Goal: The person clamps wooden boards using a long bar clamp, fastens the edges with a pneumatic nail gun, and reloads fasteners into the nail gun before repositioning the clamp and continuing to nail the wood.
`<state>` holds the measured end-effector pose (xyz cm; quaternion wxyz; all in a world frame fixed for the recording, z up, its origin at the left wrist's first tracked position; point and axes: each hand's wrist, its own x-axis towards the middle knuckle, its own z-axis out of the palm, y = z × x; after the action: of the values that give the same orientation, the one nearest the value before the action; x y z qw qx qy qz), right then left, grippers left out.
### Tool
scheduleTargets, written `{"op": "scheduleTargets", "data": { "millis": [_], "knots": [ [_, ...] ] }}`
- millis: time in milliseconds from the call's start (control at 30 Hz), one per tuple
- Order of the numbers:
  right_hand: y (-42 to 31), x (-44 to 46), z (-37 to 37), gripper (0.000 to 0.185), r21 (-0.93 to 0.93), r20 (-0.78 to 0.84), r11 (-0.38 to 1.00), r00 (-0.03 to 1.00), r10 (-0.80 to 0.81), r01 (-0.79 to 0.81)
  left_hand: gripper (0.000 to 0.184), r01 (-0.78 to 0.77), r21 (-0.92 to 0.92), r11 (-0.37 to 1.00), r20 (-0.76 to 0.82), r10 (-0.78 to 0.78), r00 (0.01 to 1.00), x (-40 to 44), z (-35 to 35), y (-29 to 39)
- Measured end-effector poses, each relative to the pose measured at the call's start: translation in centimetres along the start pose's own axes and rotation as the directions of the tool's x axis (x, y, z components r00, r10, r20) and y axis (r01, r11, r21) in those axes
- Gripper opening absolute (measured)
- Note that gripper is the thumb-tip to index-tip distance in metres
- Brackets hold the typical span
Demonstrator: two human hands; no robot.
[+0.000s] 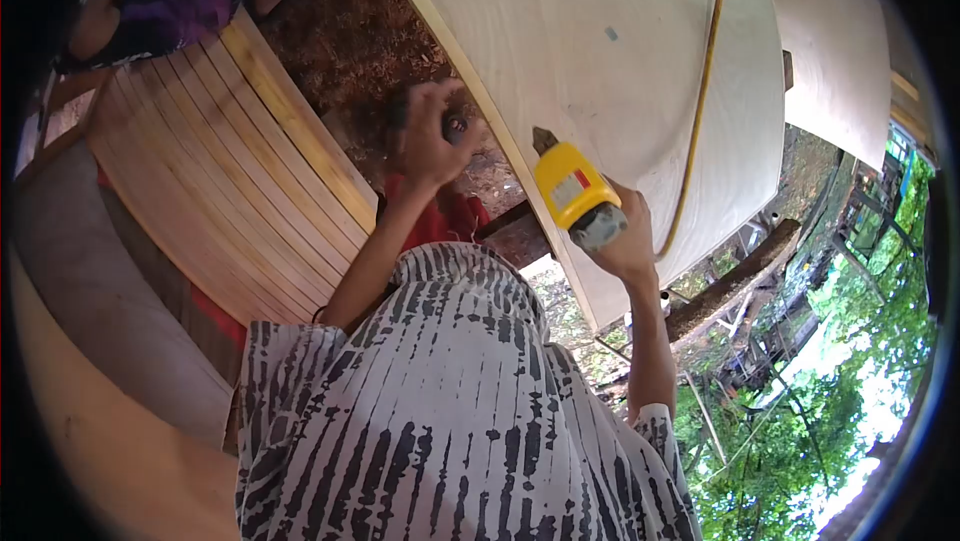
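Observation:
My right hand (628,241) is wrapped round the handle of a yellow air nail gun (575,186) with a grey end cap. Its dark nose lies over the pale plywood sheet (610,71), close to the sheet's left edge; contact there is unclear. An orange-yellow air hose (697,116) curves across the plywood down to my right hand. My left hand (440,141) is raised left of that edge, thumb and fingers apart. A small dark shape shows in the gap between them, too unclear to name; I see no grip on it.
Left stands a slatted wooden surface (235,171), with a person in dark and purple clothing (185,6) at its far end. Another board (835,31) lies beyond the plywood. A log (735,281) lies lower right, near green foliage (780,431). Brown ground (345,21) shows between the surfaces.

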<state>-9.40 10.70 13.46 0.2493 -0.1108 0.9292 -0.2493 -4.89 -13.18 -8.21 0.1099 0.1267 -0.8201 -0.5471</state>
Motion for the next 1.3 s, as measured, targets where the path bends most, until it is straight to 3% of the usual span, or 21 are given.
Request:
{"op": "scheduleTargets", "data": {
  "millis": [67,200,300,433,467,500,600,700,767,800,833,900,1033,1167,1233,1300],
  "knots": [
    [0.6,-1.1,-0.7,0.050,-0.014,0.141,0.998,0.988,0.056,-0.055,0.075,-0.027,-0.020,0.999,0.072,0.028,0.997,-0.8,1.9,0.6],
    [0.8,-3.4,-0.8,0.053,0.000,0.166,0.990,0.976,0.140,-0.142,0.078,0.022,0.001,1.000,0.129,-0.022,0.991,-0.3,2.5,2.9],
    [2.0,-3.0,1.6,0.053,0.040,0.190,0.988,0.972,0.140,-0.150,0.079,-0.042,0.077,0.996,0.051,0.038,0.998,0.0,2.6,1.2],
    [1.8,-1.2,4.0,0.054,0.091,0.112,0.993,0.992,0.066,-0.076,0.083,-0.017,0.054,0.998,0.081,0.012,0.997,0.9,2.4,0.1],
    [1.3,-0.4,4.1,0.043,0.038,0.126,0.998,0.991,0.052,-0.057,0.083,0.005,0.011,1.000,0.068,-0.006,0.998,1.2,2.4,0.0],
    [0.4,0.3,4.0,0.043,0.037,0.131,0.998,0.990,0.049,-0.055,0.083,0.010,0.013,1.000,0.065,-0.011,0.998,1.5,2.4,-0.5],
    [0.2,2.3,4.5,0.040,0.164,0.089,0.981,0.992,0.092,-0.106,0.082,-0.083,0.007,0.997,0.035,0.083,0.996,2.4,1.9,-0.9],
    [1.3,2.6,4.6,0.040,0.137,0.096,0.980,0.987,0.129,-0.142,0.082,-0.108,0.001,0.994,0.049,0.107,0.993,2.5,1.2,-1.6],
    [1.5,1.8,4.0,0.040,0.091,0.039,0.990,0.994,0.107,-0.110,0.081,0.093,-0.155,0.984,0.018,-0.091,0.996,1.2,1.5,-4.3],
    [1.6,1.2,3.7,0.040,0.040,-0.007,0.996,0.997,0.077,-0.076,0.084,0.292,-0.334,0.896,0.072,-0.284,0.956,0.2,0.9,-4.1],
    [3.0,0.6,4.1,0.040,0.052,-0.026,0.995,0.996,0.085,-0.084,0.084,0.280,-0.328,0.902,0.086,-0.267,0.960,-0.5,0.3,-4.2],
    [6.7,-0.7,4.8,0.052,-0.226,0.010,0.971,0.997,0.078,-0.073,0.083,0.409,-0.383,0.829,0.046,-0.425,0.904,-1.7,-1.3,-4.0],
    [12.6,-2.4,5.6,0.060,-0.289,-0.133,0.940,0.980,0.151,-0.184,0.073,0.376,-0.405,0.833,-0.081,-0.442,0.893,-4.2,-4.3,-8.8],
    [23.8,-3.3,6.3,0.060,-0.631,-0.322,0.775,0.921,-0.218,-0.037,0.056,0.474,-0.189,0.860,-0.199,-0.506,0.839,-4.0,-11.4,-13.9],
    [27.5,-3.7,6.2,0.064,-0.697,-0.284,0.712,0.945,-0.160,-0.088,0.046,0.585,-0.289,0.758,-0.303,-0.652,0.695,-1.8,-14.8,-13.5],
    [30.3,-4.5,6.5,0.067,-0.691,-0.255,0.710,0.965,-0.063,-0.136,0.044,0.564,-0.295,0.771,-0.349,-0.636,0.688,1.1,-19.0,-16.7]
  ]
}}
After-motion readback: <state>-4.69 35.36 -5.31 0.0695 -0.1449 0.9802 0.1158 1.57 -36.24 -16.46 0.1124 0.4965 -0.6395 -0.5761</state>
